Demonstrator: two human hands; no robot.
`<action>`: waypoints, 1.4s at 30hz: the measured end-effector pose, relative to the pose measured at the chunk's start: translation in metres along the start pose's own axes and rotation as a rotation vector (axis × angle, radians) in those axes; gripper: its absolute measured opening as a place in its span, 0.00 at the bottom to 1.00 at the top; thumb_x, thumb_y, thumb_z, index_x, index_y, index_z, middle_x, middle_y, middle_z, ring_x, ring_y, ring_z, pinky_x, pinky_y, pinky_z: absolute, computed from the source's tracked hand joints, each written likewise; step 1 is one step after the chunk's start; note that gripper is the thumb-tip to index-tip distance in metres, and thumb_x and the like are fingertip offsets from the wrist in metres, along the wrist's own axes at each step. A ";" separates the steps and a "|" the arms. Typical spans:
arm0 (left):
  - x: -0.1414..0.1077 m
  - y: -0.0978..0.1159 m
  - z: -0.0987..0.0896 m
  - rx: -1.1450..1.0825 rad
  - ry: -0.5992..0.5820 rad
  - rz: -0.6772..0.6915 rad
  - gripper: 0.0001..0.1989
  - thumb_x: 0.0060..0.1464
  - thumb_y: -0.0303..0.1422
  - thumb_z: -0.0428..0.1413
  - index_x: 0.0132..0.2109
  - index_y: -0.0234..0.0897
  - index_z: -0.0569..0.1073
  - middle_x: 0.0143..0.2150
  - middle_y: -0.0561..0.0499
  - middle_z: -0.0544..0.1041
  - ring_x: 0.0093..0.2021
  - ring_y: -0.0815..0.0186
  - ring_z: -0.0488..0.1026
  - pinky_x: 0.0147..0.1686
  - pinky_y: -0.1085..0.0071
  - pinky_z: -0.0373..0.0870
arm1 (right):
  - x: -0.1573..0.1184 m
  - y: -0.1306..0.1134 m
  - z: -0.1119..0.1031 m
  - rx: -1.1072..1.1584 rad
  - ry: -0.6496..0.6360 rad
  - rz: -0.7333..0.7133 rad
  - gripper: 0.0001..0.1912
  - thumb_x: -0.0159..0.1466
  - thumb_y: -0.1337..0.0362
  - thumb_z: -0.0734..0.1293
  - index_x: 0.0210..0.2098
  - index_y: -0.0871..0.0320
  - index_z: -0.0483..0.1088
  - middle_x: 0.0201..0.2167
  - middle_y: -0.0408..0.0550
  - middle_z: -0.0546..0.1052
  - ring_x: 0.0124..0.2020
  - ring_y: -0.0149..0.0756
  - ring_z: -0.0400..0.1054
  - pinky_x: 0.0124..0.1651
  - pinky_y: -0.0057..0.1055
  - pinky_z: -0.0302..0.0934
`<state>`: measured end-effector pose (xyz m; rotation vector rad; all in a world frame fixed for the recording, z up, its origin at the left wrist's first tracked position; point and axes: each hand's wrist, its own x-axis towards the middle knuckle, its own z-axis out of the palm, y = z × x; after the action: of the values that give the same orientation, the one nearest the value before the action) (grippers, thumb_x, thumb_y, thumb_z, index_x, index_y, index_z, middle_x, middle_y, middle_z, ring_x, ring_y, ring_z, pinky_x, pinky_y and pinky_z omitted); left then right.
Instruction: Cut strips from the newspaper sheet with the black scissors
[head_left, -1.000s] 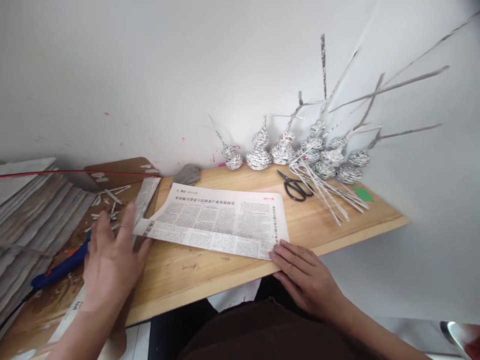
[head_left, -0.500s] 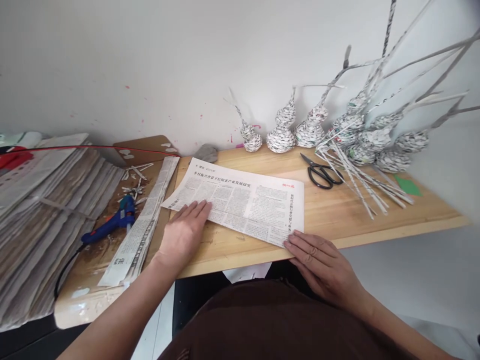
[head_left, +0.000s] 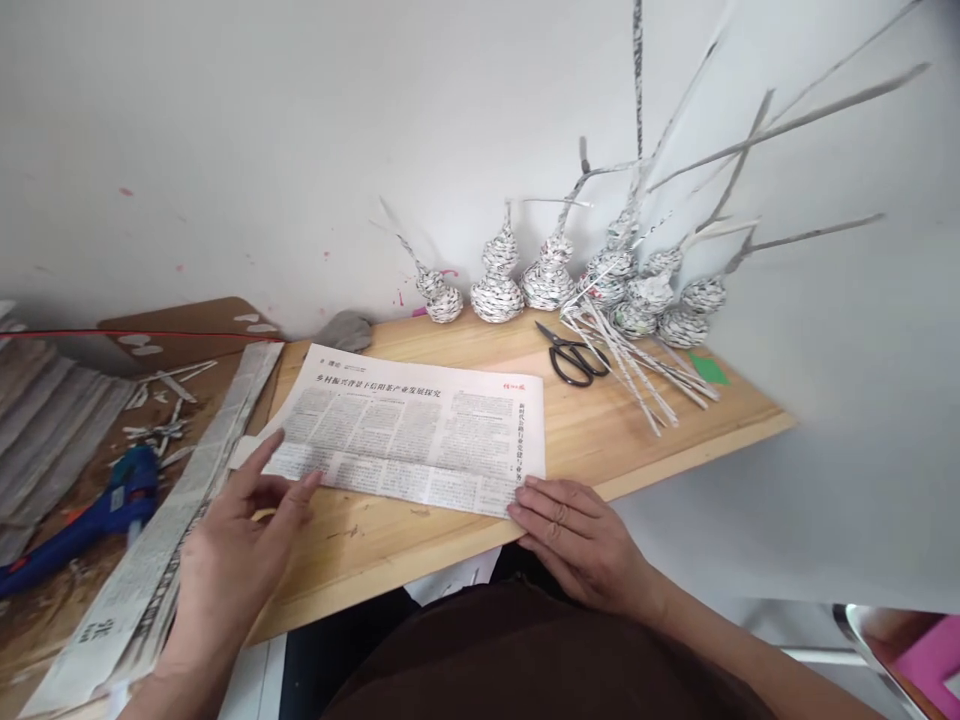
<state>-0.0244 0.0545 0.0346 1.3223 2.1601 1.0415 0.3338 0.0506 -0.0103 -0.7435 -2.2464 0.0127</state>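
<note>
A folded sheet of newspaper (head_left: 420, 430) lies on the wooden tabletop, its folded edge toward me. My left hand (head_left: 251, 520) is at the paper's lower left end, thumb and index finger spread apart with nothing held between them; whether the fingertips touch the sheet I cannot tell. Flat on the near right corner of the newspaper rests my right hand (head_left: 574, 535), fingers stretched out and pressing down. Beyond the sheet, black-handled scissors (head_left: 574, 360) lie partly beside a bunch of rolled paper sticks (head_left: 630, 365).
Woven paper gourds (head_left: 497, 285) stand along the wall, long stems rising from several. On the left are a blue glue gun (head_left: 97, 520), newspaper strips (head_left: 142, 560) and a newspaper stack (head_left: 56, 430). A grey cloth-like lump (head_left: 345, 330) sits behind the sheet.
My left hand has lifted from the fold and slid left, its fingers opening apart. My right hand stays on the corner. The view has turned to the right.
</note>
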 end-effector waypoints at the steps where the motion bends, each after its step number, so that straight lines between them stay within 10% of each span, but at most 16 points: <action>1: -0.004 0.004 0.001 -0.080 -0.084 -0.069 0.36 0.51 0.55 0.60 0.63 0.45 0.70 0.33 0.53 0.76 0.31 0.60 0.76 0.41 0.60 0.78 | 0.000 0.000 0.000 -0.004 -0.005 0.002 0.20 0.66 0.71 0.70 0.57 0.62 0.72 0.52 0.53 0.80 0.60 0.43 0.70 0.58 0.42 0.70; 6: -0.041 0.026 0.011 -0.432 -0.490 -0.310 0.29 0.56 0.56 0.55 0.52 0.41 0.78 0.31 0.51 0.77 0.25 0.67 0.72 0.19 0.75 0.65 | 0.002 0.001 -0.003 0.009 -0.012 -0.006 0.19 0.66 0.70 0.69 0.57 0.61 0.72 0.51 0.53 0.81 0.60 0.42 0.70 0.58 0.41 0.70; 9: -0.055 0.034 0.012 -0.376 -0.626 -0.267 0.25 0.55 0.54 0.57 0.49 0.42 0.81 0.30 0.53 0.78 0.18 0.72 0.64 0.27 0.71 0.69 | 0.002 0.002 -0.006 0.042 0.006 -0.017 0.19 0.66 0.71 0.69 0.56 0.60 0.73 0.49 0.52 0.82 0.58 0.41 0.71 0.57 0.39 0.71; 16: -0.061 0.040 0.005 -0.277 -0.874 -0.211 0.25 0.53 0.53 0.61 0.54 0.47 0.79 0.46 0.45 0.82 0.40 0.57 0.76 0.38 0.64 0.72 | 0.005 0.004 -0.008 0.169 0.067 0.005 0.18 0.65 0.75 0.68 0.53 0.59 0.74 0.45 0.51 0.83 0.53 0.37 0.75 0.54 0.36 0.72; 23: -0.071 0.049 0.024 -0.737 -1.039 -0.352 0.32 0.58 0.46 0.60 0.68 0.55 0.63 0.67 0.44 0.69 0.64 0.50 0.67 0.50 0.59 0.72 | 0.015 -0.004 -0.001 0.153 0.096 -0.024 0.16 0.65 0.75 0.67 0.52 0.60 0.74 0.43 0.51 0.84 0.49 0.38 0.77 0.49 0.35 0.74; 30: -0.074 0.062 0.053 -0.891 -0.843 -0.444 0.29 0.54 0.41 0.65 0.61 0.40 0.73 0.58 0.42 0.78 0.58 0.55 0.74 0.61 0.58 0.66 | 0.010 -0.006 -0.007 0.222 0.047 -0.082 0.18 0.65 0.74 0.67 0.54 0.59 0.73 0.46 0.51 0.83 0.51 0.35 0.76 0.53 0.33 0.73; 42: -0.076 0.068 0.075 -0.793 -0.690 -0.333 0.26 0.46 0.37 0.68 0.53 0.35 0.79 0.43 0.43 0.83 0.39 0.59 0.79 0.46 0.60 0.74 | 0.011 -0.003 -0.014 0.328 -0.030 -0.026 0.18 0.62 0.77 0.68 0.50 0.58 0.74 0.39 0.49 0.84 0.48 0.41 0.78 0.51 0.34 0.75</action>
<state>0.1003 0.0355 0.0357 0.7403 1.1926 0.9544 0.3354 0.0504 0.0072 -0.5389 -2.2069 0.3730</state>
